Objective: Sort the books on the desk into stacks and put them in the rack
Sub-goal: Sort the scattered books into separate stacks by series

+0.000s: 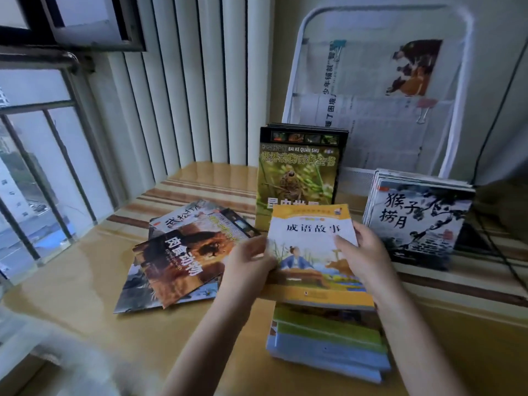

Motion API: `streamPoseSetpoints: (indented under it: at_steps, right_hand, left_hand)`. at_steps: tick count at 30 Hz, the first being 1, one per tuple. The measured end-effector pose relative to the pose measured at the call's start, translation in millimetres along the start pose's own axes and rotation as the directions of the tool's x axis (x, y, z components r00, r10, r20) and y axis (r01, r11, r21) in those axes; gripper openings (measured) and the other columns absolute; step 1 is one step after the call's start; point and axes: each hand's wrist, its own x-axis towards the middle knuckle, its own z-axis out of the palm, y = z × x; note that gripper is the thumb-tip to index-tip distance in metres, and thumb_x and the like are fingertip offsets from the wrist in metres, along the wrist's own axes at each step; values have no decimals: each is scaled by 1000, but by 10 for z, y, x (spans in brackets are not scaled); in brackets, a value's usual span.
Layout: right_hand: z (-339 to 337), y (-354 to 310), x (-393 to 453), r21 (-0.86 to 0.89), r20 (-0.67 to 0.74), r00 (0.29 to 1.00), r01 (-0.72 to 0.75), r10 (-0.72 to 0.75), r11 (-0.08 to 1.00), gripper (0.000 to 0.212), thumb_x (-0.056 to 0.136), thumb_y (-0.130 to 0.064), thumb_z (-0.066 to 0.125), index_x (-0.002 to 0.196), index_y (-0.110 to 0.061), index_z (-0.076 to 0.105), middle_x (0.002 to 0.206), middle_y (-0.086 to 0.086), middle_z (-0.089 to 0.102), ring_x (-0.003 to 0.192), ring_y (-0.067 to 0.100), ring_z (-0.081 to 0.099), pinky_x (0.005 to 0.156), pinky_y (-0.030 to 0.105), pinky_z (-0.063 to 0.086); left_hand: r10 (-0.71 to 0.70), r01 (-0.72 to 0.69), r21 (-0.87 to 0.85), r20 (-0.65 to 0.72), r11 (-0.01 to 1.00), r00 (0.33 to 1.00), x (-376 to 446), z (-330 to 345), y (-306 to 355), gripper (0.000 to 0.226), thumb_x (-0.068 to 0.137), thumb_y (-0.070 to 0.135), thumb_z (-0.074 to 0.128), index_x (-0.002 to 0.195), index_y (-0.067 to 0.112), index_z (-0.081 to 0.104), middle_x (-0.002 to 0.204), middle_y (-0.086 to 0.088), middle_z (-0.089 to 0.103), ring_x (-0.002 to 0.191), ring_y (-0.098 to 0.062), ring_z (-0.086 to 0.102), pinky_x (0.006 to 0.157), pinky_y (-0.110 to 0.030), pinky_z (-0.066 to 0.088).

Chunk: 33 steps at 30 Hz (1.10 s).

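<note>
A glossy yellow-bordered paperback (311,252) sits in both hands above a flat stack (328,338) of similar books near the desk's near edge. The left hand (251,261) grips its left edge, thumb on the cover; the right hand (363,250) clasps its right edge, fingers curled over the cover. The stack below shows green and pale blue spines, slightly stepped.

To the left lies a loose heap (177,258) of thin, shiny picture books fanned at angles, a brown lion cover on top. Just beyond the held book, a green insect book (300,172) stands upright with more behind it. To the right, a row of slim square books (417,221) leans back, the front one showing an ink-wash painting.

The desk (85,281) is smooth, reflective wood with darker stripes. At the far side a white wire rack (377,90) with rounded corners holds newspapers fixed with binder clips. A barred window (43,155) is at left, white ribbed panels (183,81) beside it.
</note>
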Motion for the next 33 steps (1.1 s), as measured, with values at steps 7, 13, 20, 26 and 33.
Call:
streamPoseSetpoints:
  at_steps: [7, 13, 20, 26, 33]
  right_hand:
    - [-178, 304, -225, -579, -46, 992, -123, 118, 806, 73, 95, -32, 50, 151, -12, 8, 158, 7, 6, 145, 28, 3, 116, 48, 14]
    - [267, -115, -103, -461, 82, 960, 274, -267, 844, 72, 95, -27, 51, 151, -17, 9, 158, 3, 12, 145, 22, 10, 116, 37, 15]
    - [1232, -290, 82, -94, 496, 813, -297, 304, 950, 77, 87, -27, 62, 148, -20, 17, 143, 5, 34, 114, 19, 48, 98, 35, 46]
    - [1592, -37, 95, 266, 301, 859, -493, 414, 829, 69, 79, -14, 65, 139, -19, 30, 122, 7, 41, 107, 22, 49, 83, 36, 51]
    - [1565, -87, 52, 397, 410, 803, -584, 433, 708, 20, 84, -1, 61, 102, -7, 55, 94, 13, 64, 75, 19, 59, 56, 28, 47]
  left_hand:
    - [105, -92, 540, 8, 837, 994, -271, 288, -342, 43, 90, 37, 56, 131, 34, 42, 118, -2, 46, 116, -23, 33, 91, -30, 28]
    - [378, -110, 783, -168, 612, 910, 270, -516, -391, 61, 86, 49, 58, 136, 18, 45, 138, -8, 41, 132, -27, 25, 108, -39, 23]
    - [97, 170, 879, -236, 445, 967, 1021, -1308, -500, 82, 87, 69, 36, 147, 15, 29, 155, -10, 25, 145, -27, 16, 117, -51, 10]
    - [215, 172, 920, -258, 351, 942, 1163, -1433, -535, 44, 86, 50, 54, 105, 10, 55, 110, -14, 61, 109, -34, 52, 94, -42, 42]
    - [115, 105, 567, -338, 817, 934, 1098, -1656, -479, 49, 81, 53, 64, 66, 7, 58, 59, -8, 58, 61, -28, 57, 56, -33, 39]
